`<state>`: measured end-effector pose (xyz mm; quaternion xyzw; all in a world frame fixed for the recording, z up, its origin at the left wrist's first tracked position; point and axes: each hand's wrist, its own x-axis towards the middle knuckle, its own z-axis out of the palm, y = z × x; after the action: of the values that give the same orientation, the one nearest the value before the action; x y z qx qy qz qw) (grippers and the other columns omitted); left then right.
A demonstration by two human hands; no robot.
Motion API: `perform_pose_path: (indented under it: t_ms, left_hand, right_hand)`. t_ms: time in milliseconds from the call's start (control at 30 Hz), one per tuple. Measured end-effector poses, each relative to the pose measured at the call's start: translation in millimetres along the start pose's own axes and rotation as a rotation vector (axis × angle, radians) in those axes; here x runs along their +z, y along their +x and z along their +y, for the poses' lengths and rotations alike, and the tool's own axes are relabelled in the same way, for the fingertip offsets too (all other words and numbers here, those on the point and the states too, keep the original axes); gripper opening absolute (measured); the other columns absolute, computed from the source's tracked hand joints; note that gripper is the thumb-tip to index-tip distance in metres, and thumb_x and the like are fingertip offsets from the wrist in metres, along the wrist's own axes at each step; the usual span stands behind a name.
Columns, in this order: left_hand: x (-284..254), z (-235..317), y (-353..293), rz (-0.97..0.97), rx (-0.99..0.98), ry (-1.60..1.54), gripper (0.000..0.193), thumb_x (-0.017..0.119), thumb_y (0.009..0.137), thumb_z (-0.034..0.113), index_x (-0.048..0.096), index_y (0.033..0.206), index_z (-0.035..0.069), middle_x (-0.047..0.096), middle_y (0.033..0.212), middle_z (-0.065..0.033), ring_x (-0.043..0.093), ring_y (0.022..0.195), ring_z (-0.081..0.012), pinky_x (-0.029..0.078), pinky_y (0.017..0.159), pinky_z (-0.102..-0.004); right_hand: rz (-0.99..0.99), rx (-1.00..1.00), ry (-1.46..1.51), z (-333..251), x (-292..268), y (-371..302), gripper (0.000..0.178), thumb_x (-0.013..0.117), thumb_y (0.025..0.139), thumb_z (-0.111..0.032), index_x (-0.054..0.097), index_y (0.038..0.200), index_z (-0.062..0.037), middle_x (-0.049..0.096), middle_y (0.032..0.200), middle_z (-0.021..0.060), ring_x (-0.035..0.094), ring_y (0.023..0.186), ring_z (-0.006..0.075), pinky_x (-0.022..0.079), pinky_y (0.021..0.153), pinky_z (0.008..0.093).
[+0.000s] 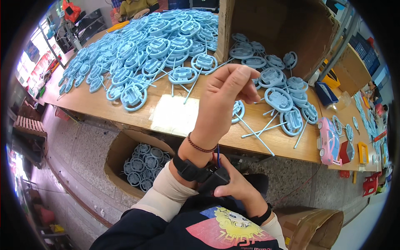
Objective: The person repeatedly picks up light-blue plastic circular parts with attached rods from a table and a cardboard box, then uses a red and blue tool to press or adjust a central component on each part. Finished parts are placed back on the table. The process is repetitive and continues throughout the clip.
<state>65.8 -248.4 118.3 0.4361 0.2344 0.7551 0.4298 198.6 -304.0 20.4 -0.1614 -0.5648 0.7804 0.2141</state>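
My left hand [231,85] is raised over the table edge, its fingers curled in and the thumb lying along them; nothing shows in it. A dark beaded bracelet [199,143] circles that wrist, and below it sits a black strap [186,167]. Fastened by the strap is a black box-shaped device [214,181] with a thin blue cable. My right hand [237,183] grips this device, thumb on its near side and fingers partly hidden behind it. Beyond my left hand lie light-blue plastic steering-wheel-shaped parts [278,100], several with thin rods sticking out.
A big heap of the same blue parts [158,46] covers the table's far left. A cardboard box [283,29] lies open at the back right, and another box [118,156] below holds more parts. A pink toy car [329,141] stands rightward. Across the table sits a person [139,8].
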Motion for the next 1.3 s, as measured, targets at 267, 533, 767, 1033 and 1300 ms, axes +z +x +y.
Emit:
perform_pose_path:
  t_ms: [267, 533, 767, 1033, 1300]
  left_hand:
    - [-5, 26, -12, -0.271, 0.003, -0.418, 0.033, 0.036, 0.096, 0.024, 0.055, 0.106, -0.001, 0.052, 0.074, -0.0021, 0.050, 0.067, -0.0144, 0.040, 0.061, -0.0268]
    - [-3, 54, -12, -0.559, 0.039, -0.722, 0.026, 0.039, 0.095, 0.024, 0.057, 0.100, 0.005, 0.052, 0.074, -0.0002, 0.051, 0.067, -0.0126, 0.041, 0.062, -0.0254]
    - [2, 78, -19, -0.549, 0.065, -0.755, 0.014, 0.048, 0.089, 0.016, 0.057, 0.087, 0.005, 0.056, 0.070, -0.0040, 0.057, 0.062, -0.0145, 0.045, 0.055, -0.0264]
    - [6, 85, -26, -0.586, 0.089, -0.936, 0.011, 0.052, 0.084, 0.010, 0.058, 0.077, 0.004, 0.056, 0.061, -0.0076, 0.057, 0.050, -0.0173, 0.043, 0.043, -0.0259]
    - [18, 59, -18, -0.692, -0.170, -1.193, 0.017, 0.048, 0.086, 0.016, 0.060, 0.081, 0.004, 0.057, 0.065, -0.0078, 0.059, 0.054, -0.0177, 0.045, 0.045, -0.0264]
  right_hand:
    - [-0.030, 0.186, 0.307, -6, -1, -10, 0.063, 0.070, 0.075, -0.021, 0.040, 0.127, -0.0021, 0.052, 0.107, 0.0049, 0.048, 0.097, 0.0087, 0.040, 0.081, 0.0211]
    - [0.008, -0.105, 0.138, -5, 12, -6, 0.038, 0.072, 0.075, -0.011, 0.054, 0.109, -0.0030, 0.055, 0.098, -0.0007, 0.047, 0.085, 0.0036, 0.039, 0.071, 0.0178]
    - [0.044, -0.174, -0.042, -2, 10, -10, 0.025, 0.070, 0.075, -0.007, 0.058, 0.096, -0.0039, 0.057, 0.086, -0.0027, 0.048, 0.071, 0.0018, 0.039, 0.063, 0.0160]
    - [0.104, -0.061, -0.037, -17, 10, -4, 0.015, 0.066, 0.080, -0.008, 0.060, 0.092, -0.0045, 0.057, 0.081, -0.0025, 0.048, 0.068, 0.0013, 0.039, 0.062, 0.0168]
    - [-0.032, 0.041, 0.328, -16, 13, 12, 0.021, 0.063, 0.084, -0.017, 0.057, 0.102, -0.0072, 0.055, 0.080, -0.0060, 0.043, 0.063, -0.0001, 0.034, 0.053, 0.0158]
